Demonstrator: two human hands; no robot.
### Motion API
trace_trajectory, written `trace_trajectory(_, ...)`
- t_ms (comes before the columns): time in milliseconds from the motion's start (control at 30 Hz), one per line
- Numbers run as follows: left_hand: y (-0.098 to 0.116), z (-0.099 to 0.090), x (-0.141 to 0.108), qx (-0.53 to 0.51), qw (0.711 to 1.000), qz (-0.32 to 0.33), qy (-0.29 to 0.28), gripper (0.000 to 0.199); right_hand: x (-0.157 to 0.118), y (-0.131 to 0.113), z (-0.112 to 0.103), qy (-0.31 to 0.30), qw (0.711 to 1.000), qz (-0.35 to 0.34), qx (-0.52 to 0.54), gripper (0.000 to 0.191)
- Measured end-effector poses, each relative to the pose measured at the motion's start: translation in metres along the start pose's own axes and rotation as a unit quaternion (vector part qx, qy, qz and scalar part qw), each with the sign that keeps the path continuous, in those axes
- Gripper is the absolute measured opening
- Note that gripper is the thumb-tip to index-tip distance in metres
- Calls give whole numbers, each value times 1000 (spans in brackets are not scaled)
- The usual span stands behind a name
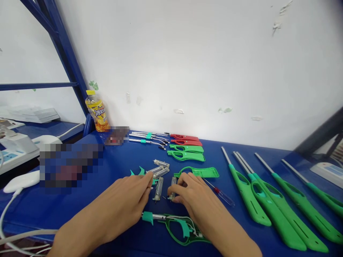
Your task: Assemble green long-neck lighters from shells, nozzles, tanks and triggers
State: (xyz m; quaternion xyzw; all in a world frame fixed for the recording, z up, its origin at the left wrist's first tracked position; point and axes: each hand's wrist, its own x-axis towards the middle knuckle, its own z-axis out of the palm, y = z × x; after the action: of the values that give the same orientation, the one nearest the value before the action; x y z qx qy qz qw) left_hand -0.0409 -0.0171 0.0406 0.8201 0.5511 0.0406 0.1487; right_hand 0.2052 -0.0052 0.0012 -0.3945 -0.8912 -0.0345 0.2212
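My left hand lies beside teal trigger pieces, fingers stretched out together; its palm side is hidden. With thumb and forefinger curled round it, my right hand grips a clear lighter fuel tank. Another clear fuel tank lies between the hands, and several more are piled just beyond. Below both hands is an opened green lighter, its teal trigger, metal tube and white wires showing; my right forearm covers part of it. A screwdriver with a clear handle rests right of my right hand.
Several assembled green lighters lie along the right. Green and red shell halves and metal tubes with wires are laid out near the wall. A drink bottle stands at the back left; a white charger and cables are at left.
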Motion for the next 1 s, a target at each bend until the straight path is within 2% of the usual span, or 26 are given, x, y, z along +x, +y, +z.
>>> trace_trajectory(233,5,-7,-1,-17,1000,1,5,41,5,-5,-2,31,999,-30,-23,39)
trace_trajectory(400,1,-7,-3,-20,998,21,52,47,8,-5,-3,86,995,-43,-17,31)
trace_trajectory(567,2,-9,-3,-20,997,23,70,46,8,-5,-7,133,991,-17,3,13)
trace_trajectory(667,2,-10,-1,-24,997,21,67,41,8,-6,-8,141,990,7,0,11)
trace_trajectory(800,-11,-12,-1,-25,998,23,57,32,8,-9,-12,141,990,26,-1,19)
trace_trajectory(1000,-49,-24,-6,-22,998,-2,66,24,7,-11,-15,129,991,38,1,24)
